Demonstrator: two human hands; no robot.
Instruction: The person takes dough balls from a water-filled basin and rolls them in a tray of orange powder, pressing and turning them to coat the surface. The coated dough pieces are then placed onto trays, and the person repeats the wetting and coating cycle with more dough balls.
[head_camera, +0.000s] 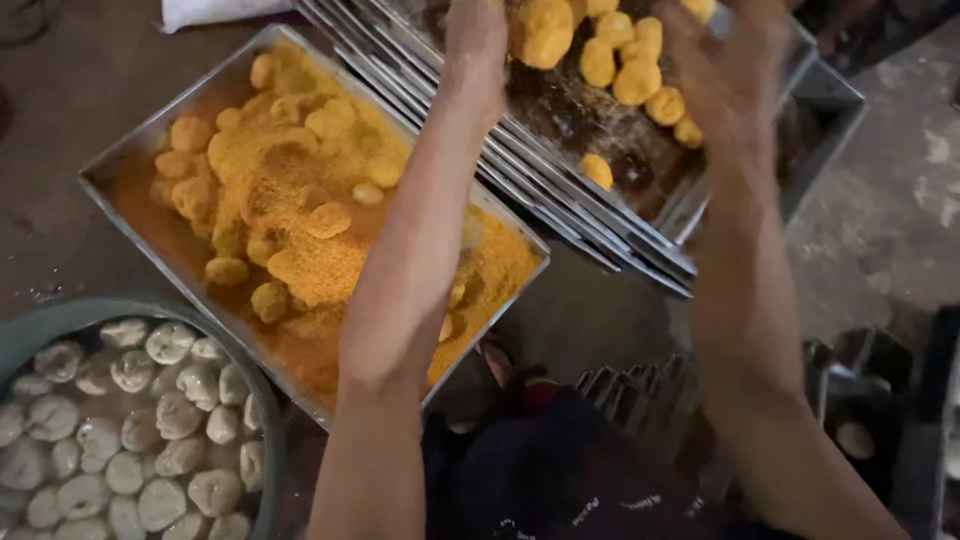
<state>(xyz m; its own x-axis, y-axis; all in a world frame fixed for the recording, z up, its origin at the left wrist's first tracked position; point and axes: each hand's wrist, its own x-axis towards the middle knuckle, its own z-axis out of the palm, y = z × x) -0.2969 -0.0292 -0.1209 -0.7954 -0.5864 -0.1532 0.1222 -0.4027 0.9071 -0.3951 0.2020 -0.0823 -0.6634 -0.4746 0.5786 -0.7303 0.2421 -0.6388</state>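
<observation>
Left hand (475, 40) holds crumbed ball (540, 30) over top tray (690, 205); right hand (735, 75) blurred, grip unclear. Set ball beside others, gently, crumbs intact.

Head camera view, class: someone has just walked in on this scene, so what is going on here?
A person reaches both bare arms forward over a stack of metal trays. The left hand holds or touches a crumb-coated ball above the top tray, where more coated balls lie. The right hand is blurred beside them. Nearer, a metal tray of orange crumbs holds further coated pieces, and a round basin at lower left is full of pale uncoated balls.
</observation>
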